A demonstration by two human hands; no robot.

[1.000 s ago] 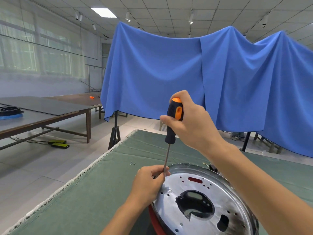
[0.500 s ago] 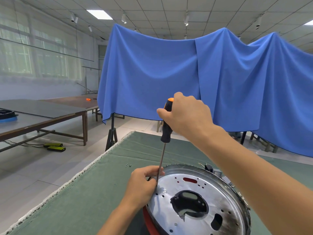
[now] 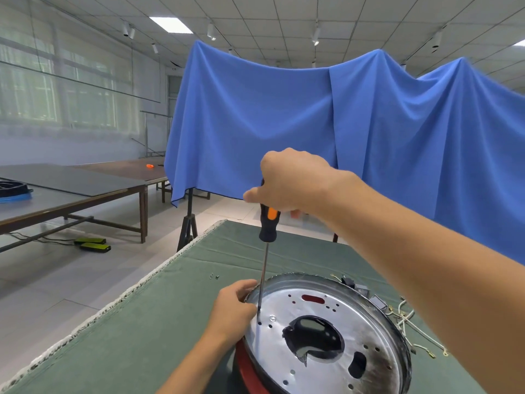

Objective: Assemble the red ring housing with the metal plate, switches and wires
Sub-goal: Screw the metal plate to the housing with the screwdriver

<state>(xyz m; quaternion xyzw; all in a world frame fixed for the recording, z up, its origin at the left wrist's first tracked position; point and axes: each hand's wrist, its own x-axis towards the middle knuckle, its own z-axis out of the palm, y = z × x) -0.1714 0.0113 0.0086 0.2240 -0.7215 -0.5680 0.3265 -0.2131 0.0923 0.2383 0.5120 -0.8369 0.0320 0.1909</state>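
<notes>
The round metal plate (image 3: 352,328) sits tilted on the red ring housing (image 3: 250,368) near the table's front. My right hand (image 3: 292,183) grips the top of a black and orange screwdriver (image 3: 268,226), held upright with its tip at the plate's left edge. My left hand (image 3: 235,308) curls round the plate's left rim and steadies the shaft near the tip. White wires (image 3: 409,319) and black switches (image 3: 366,294) trail off the plate's right side. Whatever sits under the tip is hidden by my fingers.
Two small screws (image 3: 214,276) lie on the green table cover (image 3: 127,336) left of the plate. The table's left edge (image 3: 136,285) drops to the floor. A blue cloth (image 3: 312,123) hangs behind. Other tables (image 3: 71,191) stand at the left.
My right hand has turned over the screwdriver handle, now covering its top. The view has shifted a little left and down. My left hand stays at the plate's rim.
</notes>
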